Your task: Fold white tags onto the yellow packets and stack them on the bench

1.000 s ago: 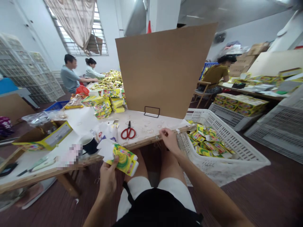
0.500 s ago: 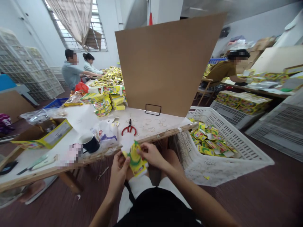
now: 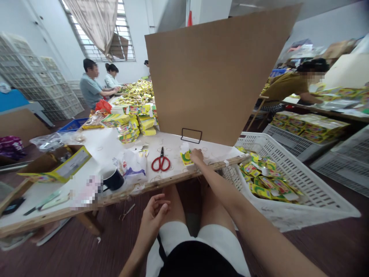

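My right hand (image 3: 197, 156) reaches onto the white tabletop (image 3: 100, 144) and grips a yellow-green packet (image 3: 186, 157) just in front of a black wire stand (image 3: 191, 135) that props up a big cardboard sheet (image 3: 219, 73). Red scissors (image 3: 160, 162) lie a little to the left of the packet. My left hand (image 3: 154, 215) hangs below the table edge above my left knee, fingers loosely apart and holding nothing.
A white slatted crate (image 3: 288, 169) with several yellow packets stands at the right of my legs. On the table sit a dark mug (image 3: 113, 179), a plastic bag (image 3: 131, 165), an open carton (image 3: 62, 163) and stacked yellow packs (image 3: 129, 125). Other people work at the far end and right.
Both hands held the packet over my lap half a second ago. The right hand has carried it up onto the table by the wire stand; the left hand has let go and dropped.
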A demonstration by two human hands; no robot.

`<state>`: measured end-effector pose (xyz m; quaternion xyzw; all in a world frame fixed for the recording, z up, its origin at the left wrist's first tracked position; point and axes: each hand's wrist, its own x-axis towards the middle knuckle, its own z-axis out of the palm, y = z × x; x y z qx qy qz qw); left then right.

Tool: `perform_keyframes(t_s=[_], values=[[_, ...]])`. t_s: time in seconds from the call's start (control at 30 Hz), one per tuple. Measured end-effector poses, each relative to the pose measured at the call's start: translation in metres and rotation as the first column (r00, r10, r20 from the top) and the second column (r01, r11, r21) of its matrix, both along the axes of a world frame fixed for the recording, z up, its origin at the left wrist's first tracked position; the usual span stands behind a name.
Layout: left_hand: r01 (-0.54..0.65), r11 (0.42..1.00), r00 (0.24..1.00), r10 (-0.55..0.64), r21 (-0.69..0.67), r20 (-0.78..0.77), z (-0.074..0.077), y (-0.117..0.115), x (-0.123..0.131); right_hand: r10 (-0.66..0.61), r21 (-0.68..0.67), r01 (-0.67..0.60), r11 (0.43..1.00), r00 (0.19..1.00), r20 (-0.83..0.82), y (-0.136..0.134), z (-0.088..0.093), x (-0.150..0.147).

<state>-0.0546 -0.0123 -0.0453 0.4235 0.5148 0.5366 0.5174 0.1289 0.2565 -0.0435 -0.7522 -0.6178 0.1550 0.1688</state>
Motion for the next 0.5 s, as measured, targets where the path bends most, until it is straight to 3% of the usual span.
perform_keyframes(t_s=[0.27, 0.5], values=[[0.075, 0.997, 0.997, -0.075, 0.032, 0.004, 0.01, -0.004, 0.014, -0.023, 0.077, 0.017, 0.997, 0.997, 0.078, -0.011, -0.015, -0.023], [0.119, 0.993, 0.992, -0.118, 0.022, -0.043, 0.014, -0.008, 0.019, -0.005, 0.137, 0.007, 0.991, 1.0, -0.012, -0.024, -0.004, -0.025]])
